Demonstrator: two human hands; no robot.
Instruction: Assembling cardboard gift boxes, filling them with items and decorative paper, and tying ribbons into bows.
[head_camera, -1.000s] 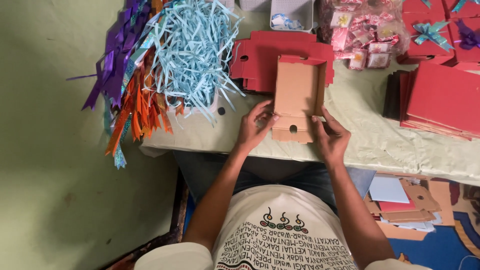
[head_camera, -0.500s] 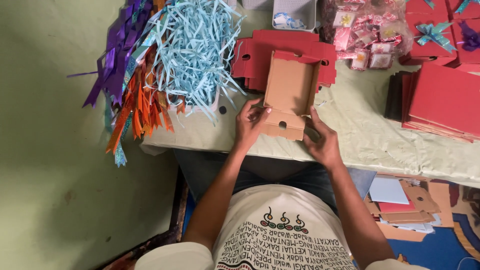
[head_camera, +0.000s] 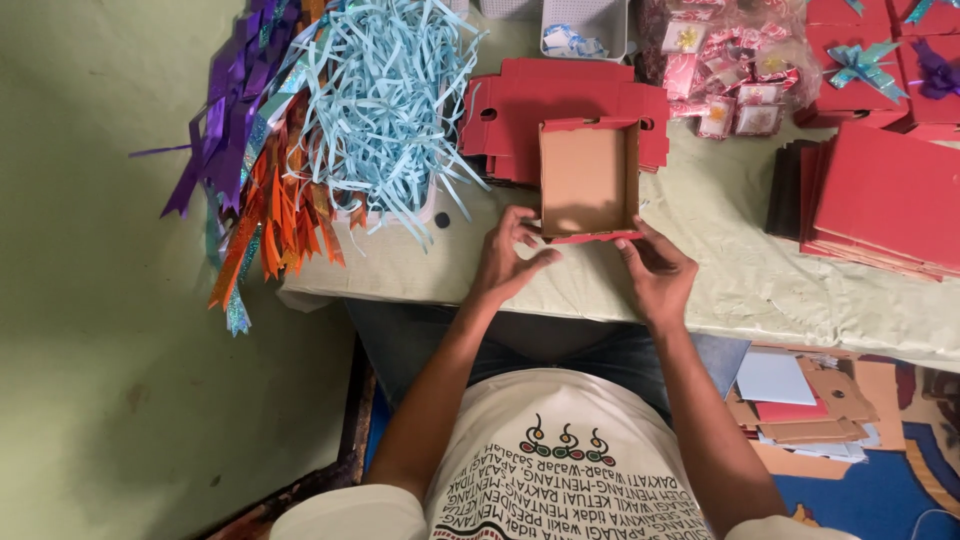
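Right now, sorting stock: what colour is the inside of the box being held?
Plain brown inside the box, with red outer edges; head view.
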